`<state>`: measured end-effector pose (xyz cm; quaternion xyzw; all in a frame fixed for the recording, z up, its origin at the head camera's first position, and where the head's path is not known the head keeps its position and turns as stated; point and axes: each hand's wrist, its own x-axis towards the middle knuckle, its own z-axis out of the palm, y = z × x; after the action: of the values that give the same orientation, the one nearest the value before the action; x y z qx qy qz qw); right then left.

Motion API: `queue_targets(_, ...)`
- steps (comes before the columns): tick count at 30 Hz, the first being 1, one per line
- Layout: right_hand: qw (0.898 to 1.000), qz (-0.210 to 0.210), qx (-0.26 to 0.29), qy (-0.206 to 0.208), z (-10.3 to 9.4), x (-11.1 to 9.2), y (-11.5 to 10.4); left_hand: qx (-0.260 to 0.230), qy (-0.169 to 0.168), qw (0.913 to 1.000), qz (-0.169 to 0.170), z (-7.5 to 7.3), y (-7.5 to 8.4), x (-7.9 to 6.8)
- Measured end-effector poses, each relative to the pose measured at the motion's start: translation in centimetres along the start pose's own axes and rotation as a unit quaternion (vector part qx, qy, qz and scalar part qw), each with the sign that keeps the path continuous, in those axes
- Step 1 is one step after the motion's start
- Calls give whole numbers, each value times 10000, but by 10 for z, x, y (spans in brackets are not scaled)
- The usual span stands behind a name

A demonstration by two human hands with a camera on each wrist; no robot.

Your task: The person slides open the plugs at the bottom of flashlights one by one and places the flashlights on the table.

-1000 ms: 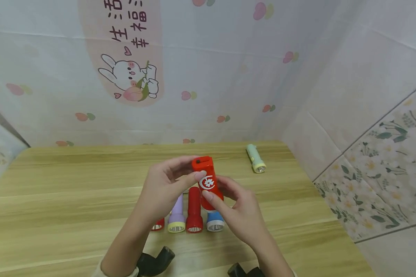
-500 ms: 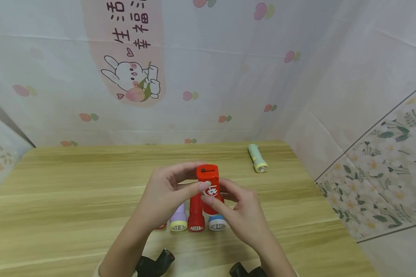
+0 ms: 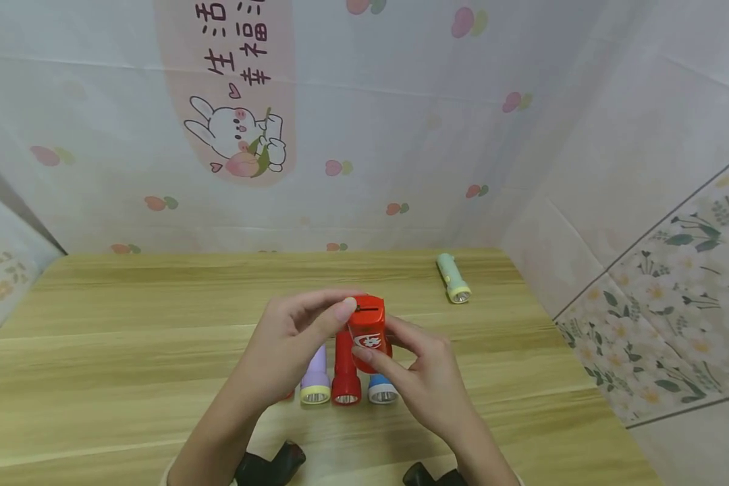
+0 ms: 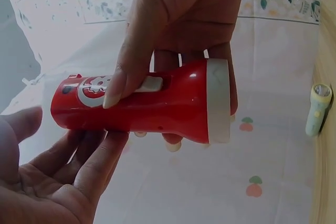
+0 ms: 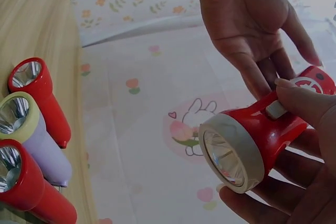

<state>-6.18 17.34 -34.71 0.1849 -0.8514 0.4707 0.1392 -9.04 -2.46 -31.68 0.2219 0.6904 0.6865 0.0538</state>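
Observation:
A red flashlight (image 4: pixel 181 93) with a white head ring, a white slide switch (image 4: pixel 151 84) and a white logo is held up above the table. My right hand (image 3: pixel 419 368) grips its body, thumb lying along it between logo and switch, fingers curled beneath. The fingertips of my left hand (image 3: pixel 288 344) touch the side near the tail. In the left wrist view that hand's thumb (image 4: pixel 26 123) stands off the tail end. A slot with a dark dot shows on the tail in the head view. The lens (image 5: pixel 224 158) faces the camera in the right wrist view, unlit.
Below the hands, a row of flashlights lies on the wooden table (image 3: pixel 158 324): a purple one (image 3: pixel 316 378), a red one (image 3: pixel 345 371), a blue one (image 3: pixel 381 388) and another red one, partly hidden. A mint flashlight (image 3: pixel 453 277) lies at the back right. Printed cloth hangs behind.
The red flashlight has tipped so its tail shows more toward the head camera. My left thumb has moved off the logo toward the tail; the right hand keeps its grip.

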Motion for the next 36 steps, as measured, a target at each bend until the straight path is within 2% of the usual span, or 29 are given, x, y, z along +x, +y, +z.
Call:
queue_targets(8,9975,-538,-403,205,0,1,-1,40,227,9997,61,1,2,-4)
queue_targets(12,9966,-641,-473,230,-1,1,-3,41,302,9995,98,2,3,-4)
queue_targets(20,9926,-989,-627,329,-1,-2,-3,-108,241,9995,186,3,5,-5)
queue_targets(24,9911,-1093,-682,331,-1,-2,-3,-93,206,9996,182,3,5,-6)
queue_targets(28,9899,-1153,-765,296,-1,-3,-3,-27,233,9997,40,2,6,-6)
queue_targets(36,9895,-1119,-873,279,-3,-3,-3,-152,304,9994,-46,5,5,-5)
